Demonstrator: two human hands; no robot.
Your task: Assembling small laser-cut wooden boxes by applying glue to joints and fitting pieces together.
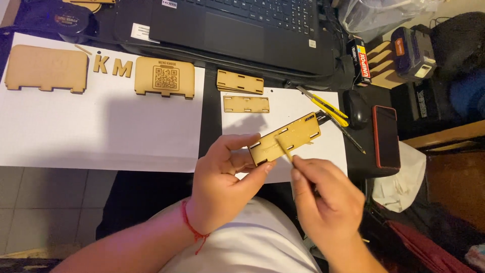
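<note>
Pinching a slotted wooden strip (285, 138) by its near end with the left hand (222, 187), thumb over the top face and fingers beneath, just below centre of view. Pinching a thin wooden stick (284, 149) with the right hand (326, 197), fingertips pressed together on it at five o'clock from the strip, tip touching the strip's face. Judged light, stiff and thin — likely brittle around the cut slots, so best gripped by the long edges or solid end rather than across the openings; smooth face, probably not slippery. Lying at twelve o'clock from the strip on a white sheet (101, 126): two more slotted strips (246, 104), one stacked pair and one single. Resting at ten o'clock: a wooden panel with an engraved square code (164, 77), two cut wooden letters (112, 65) and a blank panel (46, 68). Sitting at three o'clock: a yellow utility knife (323, 106), a pencil (343, 131), a black mouse (356, 108), a phone in a red case (386, 136). Standing at one o'clock: a small glue box (359, 61) — closed, contents not visible. Bunched above it, a clear plastic bag (379, 12), contents unclear.
</note>
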